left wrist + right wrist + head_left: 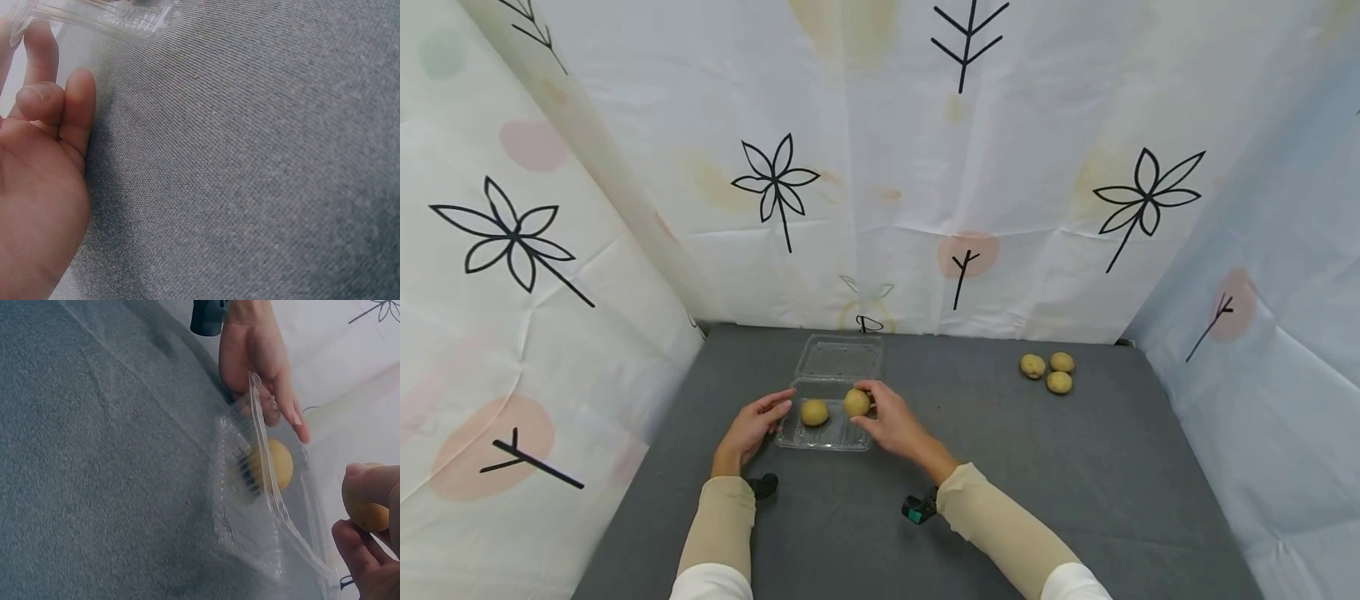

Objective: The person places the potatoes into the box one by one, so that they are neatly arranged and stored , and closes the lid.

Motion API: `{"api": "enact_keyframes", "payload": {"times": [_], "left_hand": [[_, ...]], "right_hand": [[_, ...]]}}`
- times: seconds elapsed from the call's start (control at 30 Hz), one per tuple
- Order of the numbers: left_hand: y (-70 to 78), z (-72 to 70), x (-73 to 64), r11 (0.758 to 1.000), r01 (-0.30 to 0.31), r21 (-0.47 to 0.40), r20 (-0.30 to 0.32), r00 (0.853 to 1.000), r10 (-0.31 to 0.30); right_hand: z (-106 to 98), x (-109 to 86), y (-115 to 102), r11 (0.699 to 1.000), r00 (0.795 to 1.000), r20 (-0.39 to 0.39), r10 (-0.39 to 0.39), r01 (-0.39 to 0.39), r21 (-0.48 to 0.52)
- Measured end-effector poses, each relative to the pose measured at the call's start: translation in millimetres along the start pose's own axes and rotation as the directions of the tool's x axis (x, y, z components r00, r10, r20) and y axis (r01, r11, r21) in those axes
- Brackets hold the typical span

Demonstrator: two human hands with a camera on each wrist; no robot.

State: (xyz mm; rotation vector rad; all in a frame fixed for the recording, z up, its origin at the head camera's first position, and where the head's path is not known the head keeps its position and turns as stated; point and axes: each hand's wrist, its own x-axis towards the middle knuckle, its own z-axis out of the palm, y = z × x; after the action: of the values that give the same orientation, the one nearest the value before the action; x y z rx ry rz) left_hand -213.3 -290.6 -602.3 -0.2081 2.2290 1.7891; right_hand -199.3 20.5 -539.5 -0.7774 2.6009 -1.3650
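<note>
An open clear plastic clamshell container (823,447) lies on the table, its lid (838,358) folded back toward the wall. One potato (814,412) sits in the left part of its base. My right hand (897,425) pinches another potato (856,403) between thumb and fingers, over the base's right part. In the right wrist view that held potato (365,509) is above the container's rim. At the container's left side is my left hand (751,425), fingers loosely extended and touching the edge. The left wrist view shows its fingers (80,103) beside a corner of the plastic.
Three more potatoes (1059,382) lie grouped toward the back right of the grey table (1000,475). Patterned white cloth (880,167) hangs behind the table and along both sides. A dark device is strapped at each wrist.
</note>
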Motion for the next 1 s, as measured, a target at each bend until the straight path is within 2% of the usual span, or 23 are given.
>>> {"api": "enact_keyframes", "payload": {"times": [0.23,0.4,0.5,1.0], "left_hand": [[-1.8,-0.7,2.3,1.0,0.012,-0.003,-0.001,1.0,-0.012],[-0.5,0.3,1.2,1.0,0.019,0.001,-0.007,1.0,-0.019],[1.1,1.6,0.2,1.0,0.018,0.001,-0.019,1.0,-0.018],[-0.9,1.0,2.1,1.0,0.02,-0.006,-0.017,1.0,-0.021]], "right_hand": [[6.8,3.1,-8.1,0.999,0.999,-0.005,-0.034,0.034,0.041],[13.3,3.6,-12.5,0.995,0.999,0.01,-0.034,0.033,0.091],[19.6,4.4,-13.3,0.996,0.999,0.026,-0.031,0.029,0.09],[38.4,11.7,-18.9,0.988,0.998,0.038,0.059,-0.064,0.142]]}}
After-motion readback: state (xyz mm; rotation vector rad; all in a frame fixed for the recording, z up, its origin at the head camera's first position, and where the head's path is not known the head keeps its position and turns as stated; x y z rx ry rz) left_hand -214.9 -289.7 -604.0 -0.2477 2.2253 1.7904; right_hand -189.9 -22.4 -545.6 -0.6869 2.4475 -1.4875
